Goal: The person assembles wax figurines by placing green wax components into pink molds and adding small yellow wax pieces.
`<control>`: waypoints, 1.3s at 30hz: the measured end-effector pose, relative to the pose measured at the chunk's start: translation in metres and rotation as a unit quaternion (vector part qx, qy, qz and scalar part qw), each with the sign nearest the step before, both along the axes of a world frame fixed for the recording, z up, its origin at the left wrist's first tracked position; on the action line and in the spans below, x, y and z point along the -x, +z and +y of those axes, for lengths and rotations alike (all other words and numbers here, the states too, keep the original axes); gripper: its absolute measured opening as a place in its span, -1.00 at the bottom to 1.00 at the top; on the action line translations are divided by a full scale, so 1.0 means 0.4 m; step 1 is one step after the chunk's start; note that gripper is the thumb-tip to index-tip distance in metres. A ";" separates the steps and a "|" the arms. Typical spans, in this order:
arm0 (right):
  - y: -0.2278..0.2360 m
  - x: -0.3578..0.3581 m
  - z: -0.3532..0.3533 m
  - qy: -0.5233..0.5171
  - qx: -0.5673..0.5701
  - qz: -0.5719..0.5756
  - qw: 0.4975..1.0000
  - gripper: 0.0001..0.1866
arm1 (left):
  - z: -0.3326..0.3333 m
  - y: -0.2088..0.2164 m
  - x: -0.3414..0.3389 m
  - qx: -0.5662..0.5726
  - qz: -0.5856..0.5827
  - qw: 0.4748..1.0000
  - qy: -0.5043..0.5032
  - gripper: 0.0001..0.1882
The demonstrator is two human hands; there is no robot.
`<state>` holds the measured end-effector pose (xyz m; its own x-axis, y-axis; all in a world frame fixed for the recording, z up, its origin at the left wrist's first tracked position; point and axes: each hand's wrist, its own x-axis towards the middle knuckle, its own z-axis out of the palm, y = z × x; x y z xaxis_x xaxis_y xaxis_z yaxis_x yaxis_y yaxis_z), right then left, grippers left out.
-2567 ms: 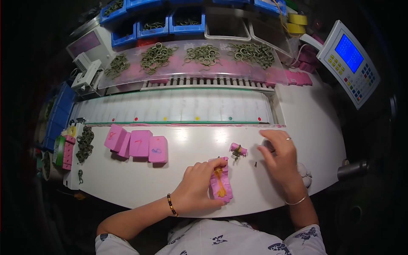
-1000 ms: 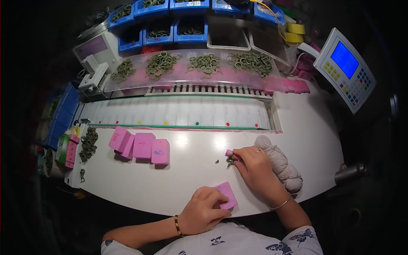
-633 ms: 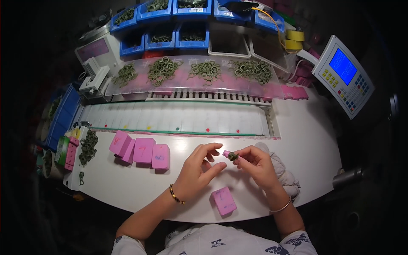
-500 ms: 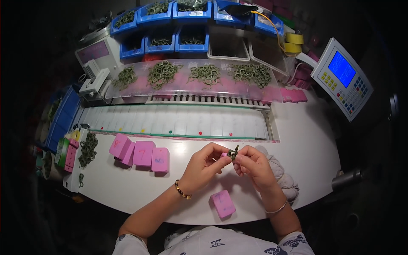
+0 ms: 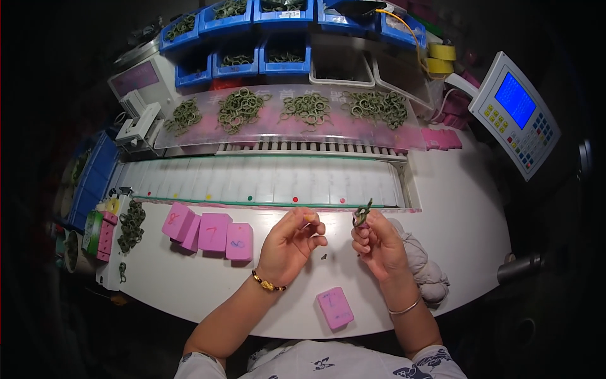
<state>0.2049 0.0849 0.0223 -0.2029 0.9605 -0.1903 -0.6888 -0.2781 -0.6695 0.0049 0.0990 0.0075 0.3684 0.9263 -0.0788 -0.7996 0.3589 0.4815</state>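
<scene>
Above the front middle of the white table, my right hand (image 5: 380, 245) pinches a small dark-green ring piece (image 5: 362, 215) upright between thumb and fingers. To its left, my left hand (image 5: 291, 237) is apart from the piece, its fingers loosely curled and spread with nothing evident between them. A yellowish spot shows at one of its fingertips. Between the hands a tiny dark bit (image 5: 324, 256) is visible; whether it lies on the table or is falling I cannot tell. Below the hands lies a pink block (image 5: 335, 308) with handwritten marks.
Several marked pink blocks (image 5: 213, 232) sit left of my hands, with loose green rings (image 5: 132, 227) beyond. White crumpled cloth (image 5: 420, 262) lies beside my right wrist. Behind are a white slotted tray (image 5: 271, 180), a clear sheet (image 5: 284, 136) bearing ring piles, blue bins (image 5: 237, 60) and a keypad screen (image 5: 516, 114).
My hands have separated: the left has let go of the green piece and moved left. The right keeps the piece, now held more upright. The tiny dark bit has come into view.
</scene>
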 end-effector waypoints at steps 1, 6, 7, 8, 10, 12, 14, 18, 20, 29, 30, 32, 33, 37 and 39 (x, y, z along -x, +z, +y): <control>0.009 0.002 -0.005 0.007 0.003 -0.030 1.000 -0.88 | -0.008 0.016 -0.003 -0.019 0.029 0.999 -0.008 -0.74; 0.008 0.028 -0.026 0.027 -0.020 -0.185 0.982 -0.89 | -0.028 0.040 -0.029 -0.089 0.267 0.958 -0.051 -0.72; 0.007 0.031 -0.027 0.028 -0.020 -0.183 0.982 -0.89 | -0.031 0.037 -0.030 -0.089 0.269 0.958 -0.051 -0.72; 0.006 0.033 -0.028 0.034 -0.026 -0.183 0.982 -0.90 | -0.033 0.031 -0.030 -0.127 0.317 0.940 -0.015 -0.76; 0.008 0.037 -0.031 0.038 -0.031 -0.183 0.982 -0.91 | -0.033 0.015 -0.033 -0.199 0.370 0.906 0.058 -0.85; 0.012 0.044 -0.034 0.019 -0.065 -0.216 0.974 -0.93 | -0.035 0.013 -0.036 -0.174 0.361 0.914 0.062 -0.85; 0.006 0.065 -0.042 -0.027 -0.123 -0.274 0.953 -0.93 | -0.038 0.013 -0.037 -0.147 0.351 0.922 0.068 -0.85; 0.018 0.070 -0.048 -0.059 -0.151 -0.301 0.940 -0.93 | -0.042 0.017 -0.037 -0.068 0.246 0.966 0.036 -0.83; 0.005 0.055 -0.040 -0.034 -0.110 -0.230 0.966 -0.93 | -0.045 0.021 -0.041 -0.046 0.214 0.975 0.028 -0.81; 0.016 0.049 -0.041 -0.158 -0.207 -0.317 0.912 -0.88 | -0.028 0.026 -0.023 -0.036 0.263 0.961 0.077 -0.79; 0.017 0.040 -0.038 -0.094 -0.144 -0.237 0.956 -0.86 | -0.031 0.023 -0.026 -0.036 0.264 0.961 0.077 -0.79; 0.015 0.029 -0.025 0.012 -0.061 -0.113 0.992 -0.78 | -0.039 0.012 -0.044 -0.148 0.350 0.916 0.128 -0.85; 0.016 0.028 -0.027 0.011 -0.061 -0.113 0.992 -0.78 | -0.042 0.010 -0.050 -0.203 0.390 0.885 0.153 -0.85; 0.009 0.033 -0.036 0.068 -0.008 -0.142 0.987 -0.79 | -0.049 0.027 -0.052 -0.273 0.503 0.799 0.184 -0.90; 0.008 0.044 -0.041 0.057 -0.033 -0.233 0.970 -0.80 | -0.052 0.028 -0.053 -0.301 0.519 0.778 0.188 -0.88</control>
